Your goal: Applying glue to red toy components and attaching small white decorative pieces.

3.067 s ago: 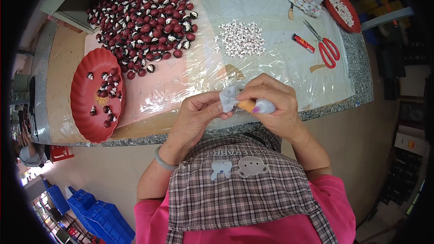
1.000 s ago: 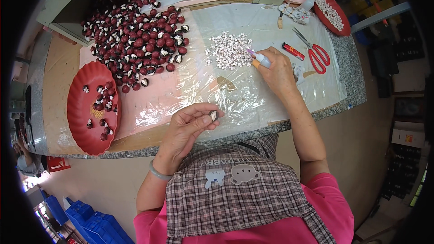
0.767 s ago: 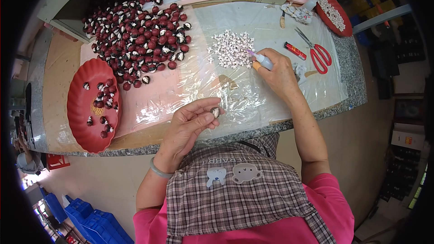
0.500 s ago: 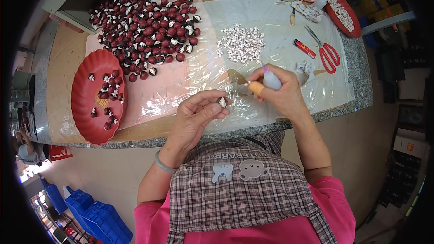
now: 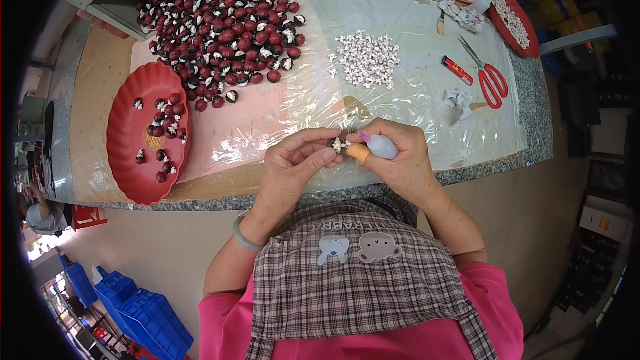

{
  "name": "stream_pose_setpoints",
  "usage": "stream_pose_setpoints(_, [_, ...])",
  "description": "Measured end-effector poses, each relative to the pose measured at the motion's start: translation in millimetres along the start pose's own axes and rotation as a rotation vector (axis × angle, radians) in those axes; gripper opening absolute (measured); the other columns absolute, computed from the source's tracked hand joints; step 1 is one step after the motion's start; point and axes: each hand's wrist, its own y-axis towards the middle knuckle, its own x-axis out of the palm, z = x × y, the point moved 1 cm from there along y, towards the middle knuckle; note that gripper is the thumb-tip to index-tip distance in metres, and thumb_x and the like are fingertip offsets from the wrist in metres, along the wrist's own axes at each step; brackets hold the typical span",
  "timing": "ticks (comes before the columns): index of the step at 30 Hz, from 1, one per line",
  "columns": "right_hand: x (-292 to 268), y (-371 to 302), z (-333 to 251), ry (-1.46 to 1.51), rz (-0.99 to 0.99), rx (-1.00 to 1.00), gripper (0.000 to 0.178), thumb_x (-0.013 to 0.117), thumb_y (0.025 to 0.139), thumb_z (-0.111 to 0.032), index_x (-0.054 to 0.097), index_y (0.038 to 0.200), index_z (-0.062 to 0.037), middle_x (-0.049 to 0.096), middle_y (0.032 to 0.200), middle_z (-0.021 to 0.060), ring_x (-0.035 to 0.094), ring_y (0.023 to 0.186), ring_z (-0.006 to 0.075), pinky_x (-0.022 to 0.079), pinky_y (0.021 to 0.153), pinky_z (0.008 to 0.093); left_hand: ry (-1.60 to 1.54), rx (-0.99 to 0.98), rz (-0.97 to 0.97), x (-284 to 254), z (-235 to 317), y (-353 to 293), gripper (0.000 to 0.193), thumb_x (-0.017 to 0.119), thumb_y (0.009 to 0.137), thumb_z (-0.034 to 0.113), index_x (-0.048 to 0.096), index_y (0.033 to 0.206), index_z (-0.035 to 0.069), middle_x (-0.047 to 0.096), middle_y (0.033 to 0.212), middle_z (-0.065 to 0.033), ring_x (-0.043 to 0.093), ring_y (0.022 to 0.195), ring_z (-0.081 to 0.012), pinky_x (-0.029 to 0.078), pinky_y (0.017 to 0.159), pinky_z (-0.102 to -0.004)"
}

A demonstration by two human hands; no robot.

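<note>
Between its fingertips and thumb, my left hand (image 5: 291,163) pinches a small dark ball (image 5: 332,141). A small white flower-like piece (image 5: 338,145) sits against the side of the ball that faces right. My right hand (image 5: 408,160) grips a translucent squeeze bottle (image 5: 382,147) with a purple tip. An orange finger cover (image 5: 358,153) is on one of its digits, which reaches to the white piece. The two hands almost meet above the plastic-covered table (image 5: 303,110). Beyond them lies a pile of white pieces (image 5: 367,60).
A heap of dark red and black balls (image 5: 233,40) spreads at the far left. Nearer stands a red scalloped dish (image 5: 123,160) with several balls. To the right lie red-handled scissors (image 5: 493,87), a red tube (image 5: 457,71), crumpled paper (image 5: 459,101) and a red tray (image 5: 525,37) of white pieces.
My right hand has moved left and slightly down to the ball, bringing the white piece against it. My left hand stays nearly in place, still holding the ball.
</note>
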Motion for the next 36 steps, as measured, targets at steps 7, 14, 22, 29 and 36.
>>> stream_pose_setpoints(7, [5,-5,4,0.108,0.015,0.098,0.010,0.068,0.077,0.003,0.067,0.088,0.0009,0.067,0.081,0.0060,0.064,0.067,0.0101,0.052,0.059,0.0227,0.054,0.085,0.023,7,4,-1,0.026,0.062,0.087,-0.001,0.062,0.113,-0.002,0.064,0.099,-0.0089,0.065,0.088,-0.0146,0.054,0.079,-0.0239])
stream_pose_setpoints(14, [15,-9,6,0.241,0.057,0.072,0.010,0.071,0.080,-0.003,0.064,0.086,0.0000,0.066,0.077,0.0077,0.063,0.061,0.0121,0.049,0.053,0.0245,0.269,0.217,0.074,10,7,-4,0.023,0.063,0.084,-0.004,0.066,0.107,-0.002,0.062,0.100,-0.0104,0.065,0.088,-0.0157,0.055,0.077,-0.0245])
stream_pose_setpoints(22, [12,1,10,0.111,-0.006,-0.086,0.017,0.072,0.079,-0.004,0.065,0.094,-0.0012,0.065,0.083,0.0081,0.064,0.070,0.0145,0.051,0.062,0.0264,0.027,0.051,-0.013,5,3,1,0.028,0.059,0.088,0.000,0.057,0.116,-0.003,0.062,0.099,-0.0102,0.064,0.091,-0.0161,0.054,0.079,-0.0272])
stream_pose_setpoints(29, [-6,2,17,0.208,0.034,0.008,0.027,0.074,0.075,-0.004,0.065,0.101,-0.0029,0.066,0.090,0.0081,0.063,0.079,0.0154,0.049,0.071,0.0269,0.184,0.207,0.201,-39,27,24,0.026,0.050,0.079,-0.008,0.057,0.102,0.001,0.057,0.101,-0.0050,0.053,0.079,-0.0082,0.046,0.064,-0.0215])
stream_pose_setpoints(36, [-4,-2,20,0.118,-0.012,0.004,0.022,0.073,0.077,-0.006,0.066,0.097,-0.0029,0.067,0.087,0.0085,0.064,0.079,0.0164,0.049,0.070,0.0273,1.302,0.756,0.381,-54,42,64,0.019,0.063,0.076,-0.003,0.060,0.093,0.001,0.058,0.091,-0.0105,0.055,0.083,-0.0263,0.045,0.074,-0.0358])
